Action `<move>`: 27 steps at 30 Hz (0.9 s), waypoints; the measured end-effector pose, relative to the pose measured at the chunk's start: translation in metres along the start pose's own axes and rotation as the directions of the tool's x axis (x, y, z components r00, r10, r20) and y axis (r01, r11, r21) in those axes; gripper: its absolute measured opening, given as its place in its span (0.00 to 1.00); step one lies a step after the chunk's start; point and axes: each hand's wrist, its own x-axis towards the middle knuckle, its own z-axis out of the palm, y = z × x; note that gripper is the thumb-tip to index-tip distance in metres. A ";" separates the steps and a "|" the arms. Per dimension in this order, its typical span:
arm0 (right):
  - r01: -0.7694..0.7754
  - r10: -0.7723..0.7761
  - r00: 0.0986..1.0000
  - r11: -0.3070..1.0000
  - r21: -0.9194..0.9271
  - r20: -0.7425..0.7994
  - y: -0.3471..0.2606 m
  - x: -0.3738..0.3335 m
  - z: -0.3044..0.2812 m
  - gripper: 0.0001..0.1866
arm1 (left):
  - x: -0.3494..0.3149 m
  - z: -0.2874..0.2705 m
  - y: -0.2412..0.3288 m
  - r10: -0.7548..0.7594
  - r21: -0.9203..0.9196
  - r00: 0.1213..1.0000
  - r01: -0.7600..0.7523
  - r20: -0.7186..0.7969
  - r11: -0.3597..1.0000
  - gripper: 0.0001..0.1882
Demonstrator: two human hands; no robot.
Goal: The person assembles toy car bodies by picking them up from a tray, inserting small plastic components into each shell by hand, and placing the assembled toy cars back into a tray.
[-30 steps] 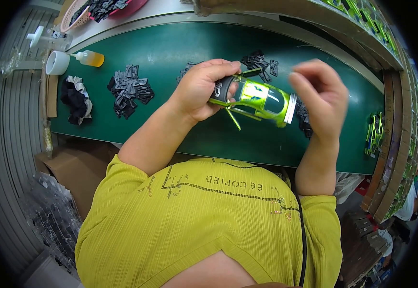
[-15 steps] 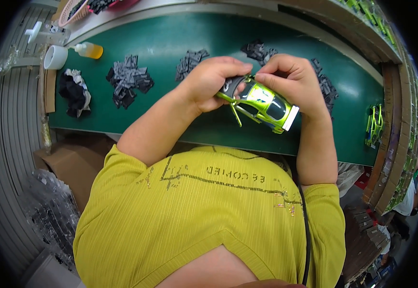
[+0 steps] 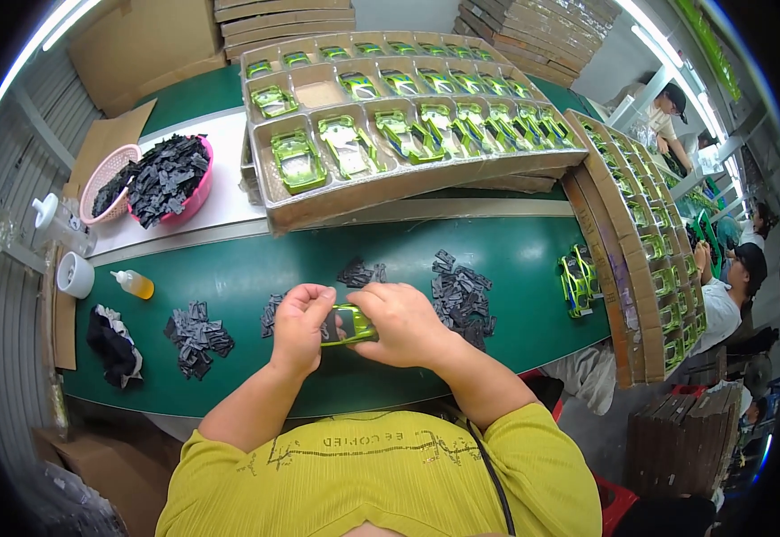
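Both hands work on a bright green toy car body point(image 3: 354, 329) with a dark front section, held over the green tabletop. My right hand point(image 3: 403, 324) wraps over its right end and far side, covering much of it. At the left end, my left hand point(image 3: 302, 324) is closed, thumb and forefinger pinched together at the car's edge; any small piece between the fingertips is too small to make out. Beyond the hands lie piles of small dark grey plastic parts point(image 3: 463, 300), with another grey pile point(image 3: 198, 338) to the left.
Cardboard trays point(image 3: 417, 185) of green car bodies stand at the back; another tray point(image 3: 627, 233) leans at right. Loose green bodies point(image 3: 578, 279) lie near it. At left are a pink basket point(image 3: 208, 183) of black parts, a yellow-liquid bottle point(image 3: 135, 284) and dark cloth point(image 3: 114, 345). Co-workers sit far right.
My view has tilted up, bringing the trays and co-workers into sight. The car body has turned in my hands; my right hand now covers its right end, and its open door no longer shows.
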 end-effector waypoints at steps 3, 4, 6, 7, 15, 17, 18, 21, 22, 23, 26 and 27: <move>0.065 -0.067 0.995 0.997 -0.032 -0.078 0.002 -0.002 -0.013 0.29 | 0.005 -0.002 0.000 0.069 0.066 0.994 -0.074 0.084 0.995 0.09; 0.075 -0.079 0.990 0.996 -0.040 -0.113 0.003 -0.003 -0.013 0.28 | 0.005 -0.003 0.004 0.180 0.364 0.975 -0.215 0.129 0.906 0.10; 0.116 -0.127 0.975 0.991 -0.071 -0.184 0.000 0.003 -0.007 0.26 | 0.009 -0.013 0.004 0.298 0.579 0.930 -0.367 0.214 0.729 0.13; 0.107 -0.115 0.982 0.993 -0.056 -0.150 0.000 0.004 -0.003 0.27 | 0.011 -0.017 0.001 0.238 0.501 0.954 -0.299 0.182 0.812 0.14; 0.032 -0.018 0.987 0.996 0.084 -0.162 -0.006 -0.011 -0.027 0.29 | 0.007 -0.026 0.012 0.167 0.250 0.962 -0.219 0.215 0.943 0.10; -0.094 0.103 0.993 0.986 0.136 -0.058 -0.001 -0.011 -0.037 0.32 | 0.009 -0.035 0.016 0.173 0.257 0.957 -0.232 0.234 0.938 0.09; -0.172 0.172 0.985 0.957 0.233 0.017 0.000 -0.009 -0.038 0.33 | 0.009 -0.036 0.017 0.223 0.224 0.952 -0.269 0.212 0.937 0.09; -0.322 0.266 0.945 0.850 0.416 0.189 0.000 -0.005 -0.044 0.33 | 0.010 -0.042 0.016 0.290 0.172 0.937 -0.323 0.192 0.931 0.08; -0.419 0.299 0.908 0.664 0.619 0.294 0.002 -0.005 -0.043 0.30 | 0.011 -0.043 0.015 0.284 0.143 0.939 -0.314 0.197 0.939 0.08; -0.495 0.295 0.867 0.419 0.761 0.401 0.004 -0.006 -0.042 0.27 | 0.013 -0.044 0.015 0.276 0.116 0.940 -0.302 0.200 0.946 0.07; -0.595 0.211 0.803 0.205 0.777 0.558 0.018 -0.003 -0.040 0.22 | 0.013 -0.043 0.016 0.333 0.110 0.898 -0.377 0.288 0.920 0.08; -0.599 0.203 0.799 0.195 0.777 0.565 0.022 -0.002 -0.041 0.22 | 0.014 -0.040 0.016 0.327 0.118 0.903 -0.370 0.278 0.922 0.08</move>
